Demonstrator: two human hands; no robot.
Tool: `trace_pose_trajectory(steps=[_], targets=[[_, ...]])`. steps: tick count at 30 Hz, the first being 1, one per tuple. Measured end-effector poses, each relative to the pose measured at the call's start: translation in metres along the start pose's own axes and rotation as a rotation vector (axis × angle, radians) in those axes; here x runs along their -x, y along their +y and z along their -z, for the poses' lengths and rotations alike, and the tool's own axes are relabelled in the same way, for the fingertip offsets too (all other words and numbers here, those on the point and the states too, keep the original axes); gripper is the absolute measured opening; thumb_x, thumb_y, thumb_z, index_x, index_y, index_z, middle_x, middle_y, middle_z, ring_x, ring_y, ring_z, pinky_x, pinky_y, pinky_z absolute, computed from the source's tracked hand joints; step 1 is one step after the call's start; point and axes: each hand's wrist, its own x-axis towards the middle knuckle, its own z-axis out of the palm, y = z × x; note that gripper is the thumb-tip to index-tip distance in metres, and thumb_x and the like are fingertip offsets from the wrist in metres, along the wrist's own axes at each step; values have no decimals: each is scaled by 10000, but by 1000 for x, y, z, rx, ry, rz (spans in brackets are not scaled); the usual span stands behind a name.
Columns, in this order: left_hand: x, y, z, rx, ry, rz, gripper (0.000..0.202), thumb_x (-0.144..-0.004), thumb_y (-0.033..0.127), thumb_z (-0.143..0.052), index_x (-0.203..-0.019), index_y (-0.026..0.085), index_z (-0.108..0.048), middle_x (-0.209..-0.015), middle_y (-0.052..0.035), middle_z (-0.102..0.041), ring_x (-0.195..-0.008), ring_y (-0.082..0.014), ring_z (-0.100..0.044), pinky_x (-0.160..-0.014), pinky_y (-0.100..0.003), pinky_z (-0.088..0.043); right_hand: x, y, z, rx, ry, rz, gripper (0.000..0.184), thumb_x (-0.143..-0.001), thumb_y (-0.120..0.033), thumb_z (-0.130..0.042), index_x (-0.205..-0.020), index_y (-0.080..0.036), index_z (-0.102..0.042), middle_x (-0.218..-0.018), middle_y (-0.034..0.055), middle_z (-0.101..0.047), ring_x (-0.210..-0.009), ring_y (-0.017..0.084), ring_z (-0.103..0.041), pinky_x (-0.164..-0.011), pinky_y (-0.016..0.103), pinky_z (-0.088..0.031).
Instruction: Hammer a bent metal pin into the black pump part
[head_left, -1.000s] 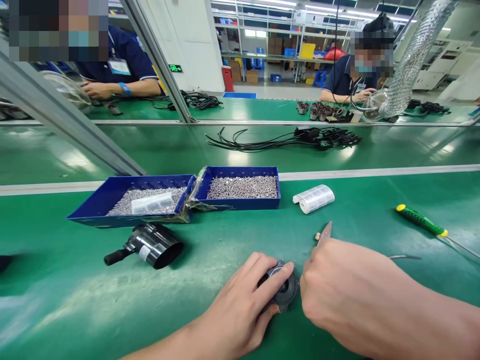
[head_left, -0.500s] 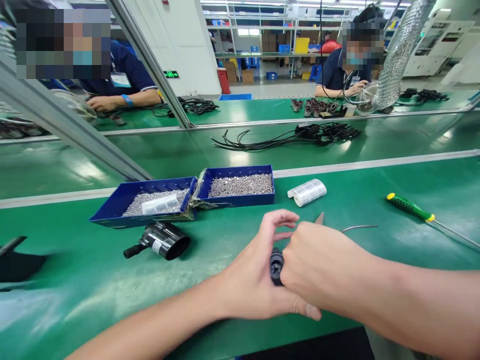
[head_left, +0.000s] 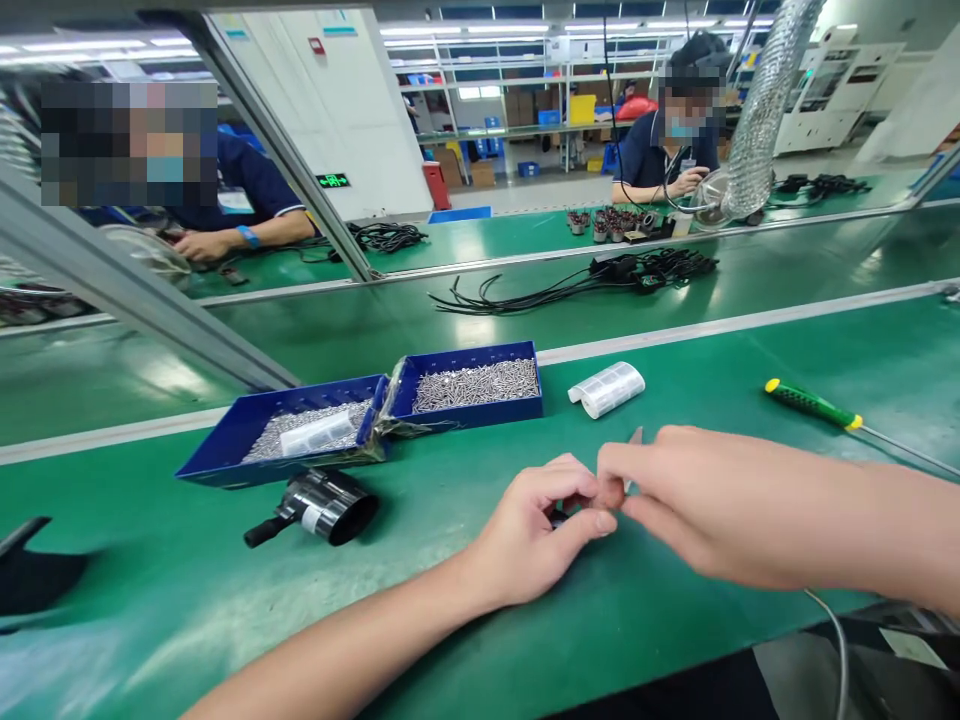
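My left hand (head_left: 536,530) is closed, its fingers curled around a small dark part (head_left: 556,518) that is mostly hidden. Right beside it, my right hand (head_left: 675,495) has its thumb and fingers pressed together at the left fingertips. What lies in that pinch cannot be made out. Just behind the right hand, a pointed metal tip (head_left: 636,438) shows above the green bench. A glossy black cylindrical housing (head_left: 330,505) with a short side stub lies on its side, left of my hands. Beyond my hands rests a curled sheet of white labels (head_left: 609,388).
Two blue bins (head_left: 466,408) of small metal screws stand at the back. A green-yellow screwdriver (head_left: 814,403) lies at right. Black cables (head_left: 645,270) lie past the white strip. Two co-workers sit across, behind a metal frame (head_left: 150,270). A dark piece (head_left: 37,570) is at far left.
My left hand has gone from spread fingers to closed around the dark part. My right hand has turned from a fist over that part to a pinch at the left fingertips. The view has shifted slightly.
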Motion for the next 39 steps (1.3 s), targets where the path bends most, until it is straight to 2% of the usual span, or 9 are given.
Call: trace_pose_trajectory(steps=[4, 7, 10, 13, 16, 19, 24, 28, 39], targets=[[-1, -3, 1, -387, 202, -267, 136, -943, 293, -796, -960, 194, -703, -864, -37, -684, -809, -176, -587, -744, -306, -466, -2, 6, 12, -588, -213, -161, 241, -927, -31, -542, -958, -237, -662, -558, -74, -569, -479, 133, -497, -418, 180, -325], [-1, -4, 3, -519, 171, -432, 98, -1016, 241, -673, -983, 214, -762, -927, -69, -723, -851, -196, -609, -775, -341, -492, -2, 11, 7, -978, -325, -287, 189, -870, -90, -546, -986, -196, -652, -560, -65, -602, -377, 93, -418, -350, 144, -321], [-2, -1, 4, -411, 127, -287, 214, -1029, 280, -655, -889, 219, -804, -824, -61, -741, -767, -196, -603, -755, -368, -491, -2, 16, -8, -1355, -291, -251, 184, -887, -180, -583, -1033, -137, -688, -676, 23, -684, -438, 100, -529, -394, 134, -404], [-4, 3, 8, -193, 90, -5, 255, -974, 394, -746, -813, 209, -816, -806, -66, -753, -794, -212, -629, -760, -371, -487, 0, 17, -24, -1580, -73, -105, 296, -917, -253, -616, -1157, -103, -703, -924, 119, -735, -638, 161, -658, -500, 200, -528], [-5, 5, 12, -100, 31, 86, 222, -927, 379, -787, -804, 198, -824, -840, -75, -763, -873, -229, -641, -788, -363, -480, 3, 10, -38, -1157, 282, -5, 158, -983, -237, -616, -1054, -151, -728, -923, 76, -715, -702, 171, -632, -581, 255, -522], [-5, 6, 12, -29, 9, 111, 154, -903, 329, -804, -940, 181, -822, -953, -85, -755, -893, -211, -627, -810, -341, -487, 5, 1, -55, -636, 557, 94, 303, -1082, -199, -546, -796, -175, -642, -762, 15, -652, -679, 148, -585, -658, 279, -448], [-3, 4, -2, 385, 351, 170, 295, -860, 290, -832, -1058, 161, -656, -1003, -45, -650, -845, -127, -601, -749, -232, -503, 3, -9, -76, -468, 537, 191, 276, -1120, -154, -448, -891, -171, -602, -783, 13, -625, -665, 160, -563, -656, 300, -424], [-2, -3, -11, 468, 352, 231, 304, -871, 296, -785, -1047, 165, -575, -965, -18, -593, -676, -80, -519, -602, -207, -441, 0, -10, -81, -399, 566, 259, 328, -1132, -144, -401, -865, -158, -591, -786, 39, -628, -664, 182, -548, -723, 340, -451], [1, -9, -11, 361, 389, 200, 220, -919, 259, -724, -1034, 156, -567, -964, -32, -589, -819, -120, -540, -754, -247, -453, -7, -6, -91, -409, 541, 267, 338, -1139, -166, -393, -863, -170, -588, -769, 38, -620, -677, 184, -543, -706, 323, -447]])
